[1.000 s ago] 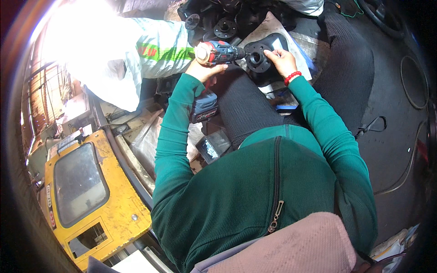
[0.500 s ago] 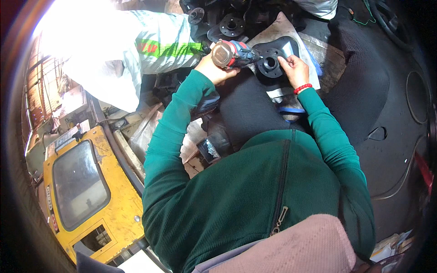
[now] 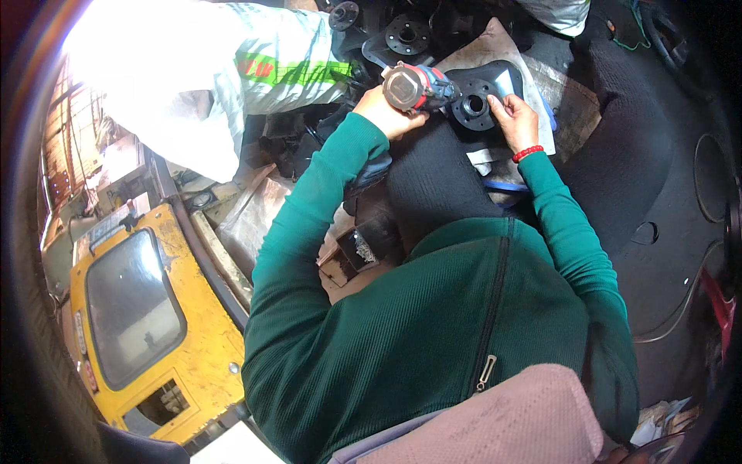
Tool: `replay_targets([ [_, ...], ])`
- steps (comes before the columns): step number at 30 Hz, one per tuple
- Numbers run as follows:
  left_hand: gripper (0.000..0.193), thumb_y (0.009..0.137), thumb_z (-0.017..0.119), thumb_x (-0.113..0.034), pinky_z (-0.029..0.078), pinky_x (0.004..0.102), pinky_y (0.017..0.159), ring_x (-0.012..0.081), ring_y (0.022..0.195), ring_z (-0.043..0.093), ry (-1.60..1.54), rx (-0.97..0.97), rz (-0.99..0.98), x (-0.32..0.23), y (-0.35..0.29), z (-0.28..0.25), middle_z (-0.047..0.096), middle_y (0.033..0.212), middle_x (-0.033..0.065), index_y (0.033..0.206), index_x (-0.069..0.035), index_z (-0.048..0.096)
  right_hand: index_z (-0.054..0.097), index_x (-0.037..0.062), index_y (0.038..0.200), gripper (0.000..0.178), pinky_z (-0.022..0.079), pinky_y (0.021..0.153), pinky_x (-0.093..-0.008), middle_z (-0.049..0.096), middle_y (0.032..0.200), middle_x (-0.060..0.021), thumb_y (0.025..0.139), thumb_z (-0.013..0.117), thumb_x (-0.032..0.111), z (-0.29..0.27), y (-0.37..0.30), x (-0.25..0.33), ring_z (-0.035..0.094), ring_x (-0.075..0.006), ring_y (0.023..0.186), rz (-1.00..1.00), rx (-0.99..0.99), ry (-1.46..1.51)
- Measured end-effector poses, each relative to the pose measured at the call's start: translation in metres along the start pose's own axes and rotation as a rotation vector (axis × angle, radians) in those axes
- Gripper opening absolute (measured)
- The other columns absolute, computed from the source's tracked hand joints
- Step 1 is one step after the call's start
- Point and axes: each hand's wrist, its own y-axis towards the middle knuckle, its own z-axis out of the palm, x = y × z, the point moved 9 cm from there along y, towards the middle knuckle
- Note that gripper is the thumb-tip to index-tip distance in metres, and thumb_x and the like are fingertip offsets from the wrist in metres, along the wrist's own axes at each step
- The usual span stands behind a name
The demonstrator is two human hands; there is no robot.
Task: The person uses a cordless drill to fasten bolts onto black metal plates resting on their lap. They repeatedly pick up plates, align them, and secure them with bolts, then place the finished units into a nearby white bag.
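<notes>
My left hand [image 3: 389,116] is wrapped round the grip of a red and blue cordless drill [image 3: 417,87], whose front end points right. The drill's nose lies beside a black round flange [image 3: 473,106] with a raised central ring and holes around it. At the flange's right edge, my right hand [image 3: 516,122] pinches with thumb and forefinger near the ring. Whether a small fastener sits between those fingers is too small to tell. Beneath the flange is a dark plate, resting on a pale sheet [image 3: 495,42] by my legs.
More black flanges [image 3: 407,34] lie beyond the drill. A white and green sack [image 3: 294,66] fills the far left. Beside my left arm is a small box of screws [image 3: 358,247]. A yellow machine panel [image 3: 197,325] with a window stands at left.
Both hands, the drill and the flange appear slightly further right and lower, along with the whole scene. The drill and right-hand pinch stay about the same relative to the flange.
</notes>
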Motion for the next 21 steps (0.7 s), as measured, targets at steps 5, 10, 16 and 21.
replay_targets([
  [5, 0.062, 0.07, 0.079, -0.038, 0.052, 0.0294, 0.078, 0.0165, 0.092, 0.063, -0.222, -0.002, -0.223, -0.001, -0.032, -0.008, 0.063, 0.104, 0.0135, 0.116, -0.004, 0.054, 0.059, 0.0001, 0.071, 0.04, 0.041, 0.053, -0.0339, 0.055, 0.061, -0.0118, 0.084, 0.063, 0.037, 0.008, 0.012, 0.002, 0.05, -0.0179, 0.052, -0.031, 0.07, -0.084],
  [10, 0.056, 0.073, 0.077, -0.031, 0.047, 0.035, 0.09, 0.0247, 0.102, 0.06, -0.148, -0.162, -0.022, -0.04, -0.096, -0.015, 0.061, 0.11, 0.0131, 0.116, -0.004, 0.055, 0.056, 0.0042, 0.12, 0.033, 0.037, 0.052, -0.0173, 0.056, 0.084, 0.0006, 0.09, 0.051, 0.018, 0.001, -0.013, -0.045, 0.048, -0.0067, 0.065, 0.478, 0.207, 0.87],
  [16, 0.057, 0.068, 0.081, -0.019, 0.049, 0.0366, 0.086, 0.0253, 0.098, 0.061, -0.434, -0.23, 0.093, -0.092, -0.126, -0.004, 0.061, 0.107, 0.0135, 0.114, -0.001, 0.053, 0.043, 0.0001, 0.129, 0.037, 0.055, 0.074, -0.0272, 0.054, 0.123, -0.0138, 0.093, 0.046, 0.007, -0.014, -0.072, 0.002, 0.06, -0.0187, 0.103, 0.566, 0.417, 1.314],
  [21, 0.063, 0.066, 0.081, -0.017, 0.05, 0.0355, 0.084, 0.0257, 0.097, 0.062, -0.467, -0.247, 0.124, -0.103, -0.128, -0.003, 0.061, 0.108, 0.014, 0.119, 0.0, 0.05, 0.041, -0.001, 0.13, 0.042, 0.056, 0.08, -0.0312, 0.051, 0.128, -0.0154, 0.091, 0.052, 0.008, -0.012, -0.079, 0.029, 0.056, -0.0235, 0.112, 0.532, 0.454, 1.413],
])
